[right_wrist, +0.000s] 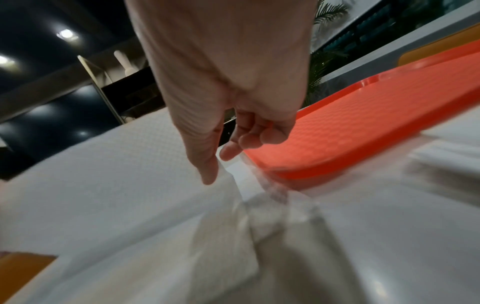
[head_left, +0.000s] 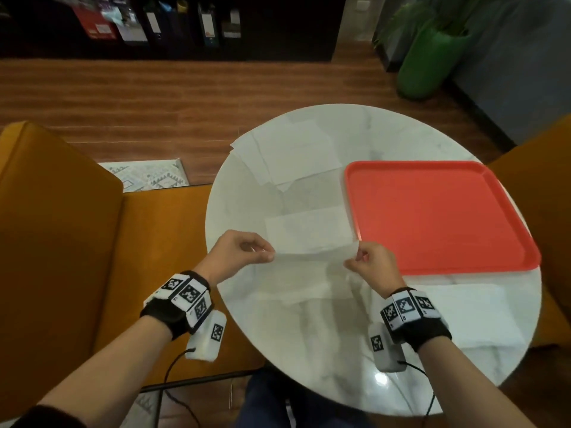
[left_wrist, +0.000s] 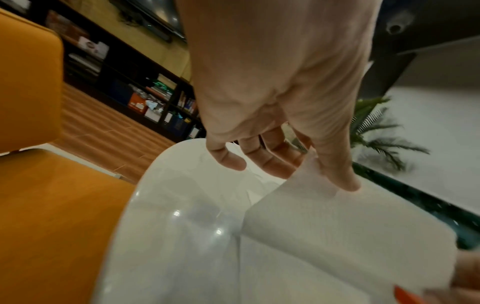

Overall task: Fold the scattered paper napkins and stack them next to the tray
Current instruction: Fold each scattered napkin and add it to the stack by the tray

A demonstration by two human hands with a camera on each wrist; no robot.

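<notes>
A white paper napkin (head_left: pixel 309 270) hangs lifted above the round white table (head_left: pixel 340 359), stretched between both hands. My left hand (head_left: pixel 247 250) pinches its left corner, thumb on top of the napkin (left_wrist: pixel 350 226) in the left wrist view. My right hand (head_left: pixel 369 261) pinches the right corner of that napkin (right_wrist: pixel 116 185), just left of the red tray (head_left: pixel 432 214). Another flat napkin (head_left: pixel 306 227) lies beyond the hands. Several unfolded napkins (head_left: pixel 287 152) overlap at the table's far left. A folded white stack (head_left: pixel 472 313) sits in front of the tray.
Orange seats (head_left: pixel 77 242) stand left of the table and another orange seat (head_left: pixel 553 168) to the right. A green plant pot (head_left: pixel 423 60) stands on the wooden floor beyond. Dark shelves (head_left: pixel 154 23) line the far wall.
</notes>
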